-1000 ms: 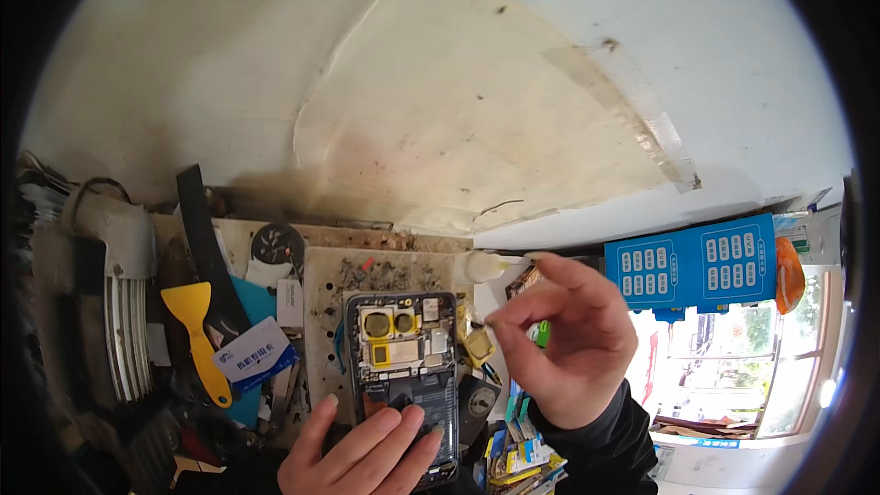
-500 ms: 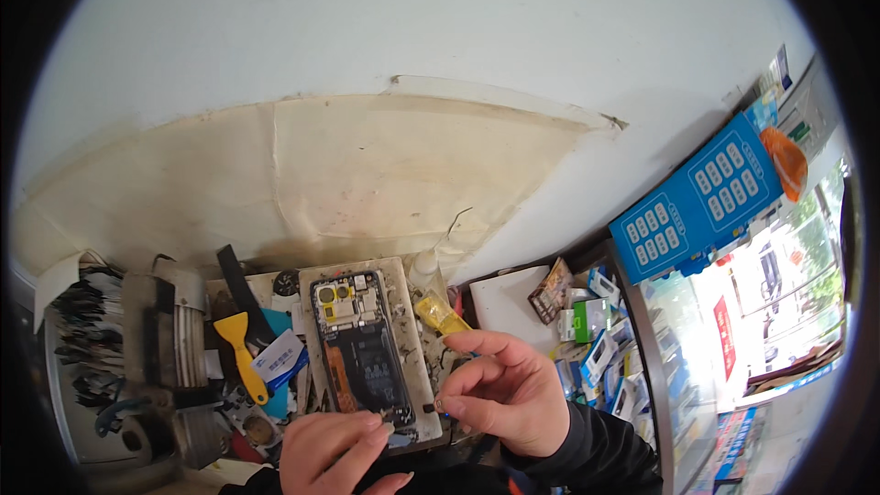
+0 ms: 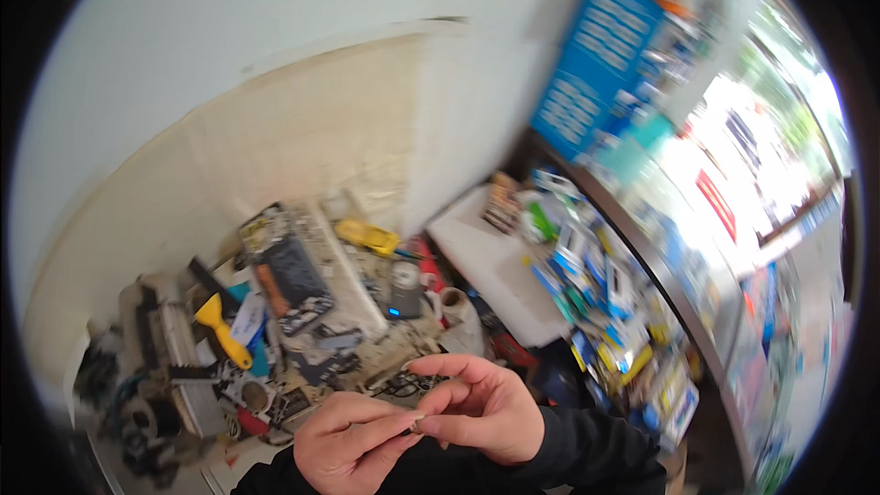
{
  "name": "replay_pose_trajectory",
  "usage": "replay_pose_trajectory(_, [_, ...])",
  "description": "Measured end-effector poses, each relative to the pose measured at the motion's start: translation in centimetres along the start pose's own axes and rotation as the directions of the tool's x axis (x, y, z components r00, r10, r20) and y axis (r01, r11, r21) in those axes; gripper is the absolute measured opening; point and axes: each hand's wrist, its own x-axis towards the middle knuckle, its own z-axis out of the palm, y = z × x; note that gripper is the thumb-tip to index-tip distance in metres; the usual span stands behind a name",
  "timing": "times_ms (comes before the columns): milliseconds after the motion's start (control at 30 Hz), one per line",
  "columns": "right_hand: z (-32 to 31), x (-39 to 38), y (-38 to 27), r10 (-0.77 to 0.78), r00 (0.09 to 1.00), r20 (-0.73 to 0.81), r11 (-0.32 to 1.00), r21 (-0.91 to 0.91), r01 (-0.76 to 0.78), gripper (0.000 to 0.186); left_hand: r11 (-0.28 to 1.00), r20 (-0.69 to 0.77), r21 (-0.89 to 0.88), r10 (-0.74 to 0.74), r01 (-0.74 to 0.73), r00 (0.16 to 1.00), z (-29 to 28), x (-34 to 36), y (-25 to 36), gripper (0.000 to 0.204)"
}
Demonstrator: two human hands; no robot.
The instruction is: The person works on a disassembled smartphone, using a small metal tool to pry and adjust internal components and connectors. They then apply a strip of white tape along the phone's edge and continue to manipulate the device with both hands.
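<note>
We hold a tiny bit between both hands, nearer to us than the phone and somewhat to its right. The fingers of our left hand pinch it from one side, and the thumb and a finger of our right hand grip it from the other; another right finger arches clear. The bit is too small and blurred for us to tell what it is. The phone lies open on a pale slab, well apart from our hands, and we see its dark battery. Left of the phone we have a yellow scraper, with a white card between the two. Right of the phone, past the slab, we find a yellow thing and a black gadget with a blue light. Farther right of the phone are a white board and heaped packs. Well beyond the phone, to its right, we see a blue panel, and behind the phone a cream sheet
</note>
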Motion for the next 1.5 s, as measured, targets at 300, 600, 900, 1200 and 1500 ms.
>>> replay_pose_trajectory(300, [5.1, -23.0, 15.0, -0.230, 0.755, -0.614, 0.908, 0.143, 0.393, 0.055, 0.783, 0.614, -0.588, 0.272, 0.200, 0.741, 7.0, -11.4, 3.5, 0.026])
replay_pose_trajectory(600, [9.7, -42.9, 30.5, -0.334, 0.392, -0.857, 0.739, 0.020, 0.673, 0.061, 0.803, 0.819, -0.560, 0.500, 0.204, 0.281, 16.0, -25.2, 14.5, 0.042])
replay_pose_trajectory(900, [15.4, -76.0, 55.2, -0.087, -0.348, -0.934, 0.336, -0.356, 0.872, 0.056, 0.872, 0.819, -0.413, 0.482, 0.263, -0.311, 31.7, -53.9, 25.3, 0.043])
replay_pose_trajectory(1200, [19.6, -96.7, 72.2, 0.155, -0.671, -0.725, 0.046, -0.673, 0.738, 0.050, 0.876, 0.390, -0.384, 0.442, 0.293, -0.808, 45.8, -77.2, 38.2, 0.049])
replay_pose_trajectory(1500, [11.6, -121.0, 81.2, 0.382, -0.719, -0.581, 0.034, -0.768, 0.639, 0.047, 0.958, 0.243, -0.234, 0.224, 0.167, -0.944, 67.6, -97.8, 49.5, 0.045])
